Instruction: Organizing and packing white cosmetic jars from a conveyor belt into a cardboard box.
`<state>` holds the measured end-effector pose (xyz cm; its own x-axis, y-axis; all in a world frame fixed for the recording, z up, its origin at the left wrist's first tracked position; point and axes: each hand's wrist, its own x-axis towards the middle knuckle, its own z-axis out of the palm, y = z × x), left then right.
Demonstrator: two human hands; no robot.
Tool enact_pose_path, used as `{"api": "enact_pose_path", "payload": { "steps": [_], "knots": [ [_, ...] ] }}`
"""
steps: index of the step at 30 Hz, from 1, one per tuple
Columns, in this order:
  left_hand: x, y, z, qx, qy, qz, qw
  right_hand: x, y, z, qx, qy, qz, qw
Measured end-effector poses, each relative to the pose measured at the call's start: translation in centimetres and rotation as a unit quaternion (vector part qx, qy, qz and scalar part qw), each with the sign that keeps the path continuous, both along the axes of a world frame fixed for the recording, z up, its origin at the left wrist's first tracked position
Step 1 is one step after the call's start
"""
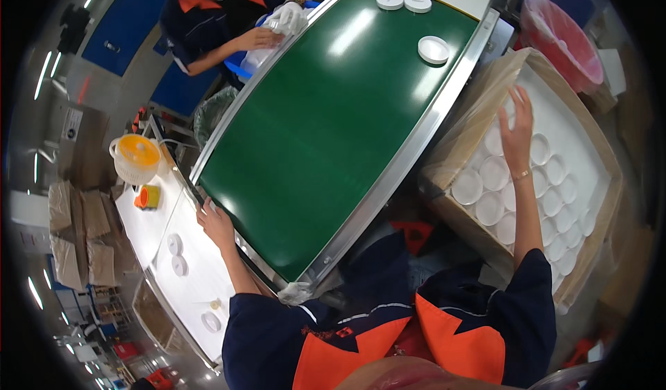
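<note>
My right hand (517,128) reaches over a lined cardboard box (451,156) on the right, its fingers stretched and apart with nothing in them. Beneath it, shallow round white lids (494,173) lie in rows on a white sheet (555,116). On the left, my left hand (216,225) rests with fingers apart on the near left corner of a green conveyor belt (298,140). A white round lid (433,50), hollow side up, lies near the belt's right edge. Two more white discs (417,3) with small print are at its far end.
Metal rails (409,154) edge the belt. The white side table (198,279) holds several white discs, a tape roll (147,197) and a yellow-topped basket (137,158). Across the belt, a co-worker's hands (277,26) handle clear plastic. A pink lined bin (562,43) stands beyond the box.
</note>
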<state>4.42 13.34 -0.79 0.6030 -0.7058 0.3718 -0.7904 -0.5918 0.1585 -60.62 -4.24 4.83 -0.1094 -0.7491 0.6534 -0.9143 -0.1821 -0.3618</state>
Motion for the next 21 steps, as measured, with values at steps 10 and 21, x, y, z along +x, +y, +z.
{"api": "enact_pose_path", "payload": {
  "steps": [10,21],
  "knots": [
    [-0.7,-2.0,-0.3,-0.143,0.003,-0.013,0.99,2.0,-21.7,-8.7,0.153,0.292,0.315,0.89],
    [-1.0,0.7,0.0,-0.17,0.073,0.009,0.983,7.9,-19.2,-4.5,0.145,0.287,0.246,0.914]
  ]
}}
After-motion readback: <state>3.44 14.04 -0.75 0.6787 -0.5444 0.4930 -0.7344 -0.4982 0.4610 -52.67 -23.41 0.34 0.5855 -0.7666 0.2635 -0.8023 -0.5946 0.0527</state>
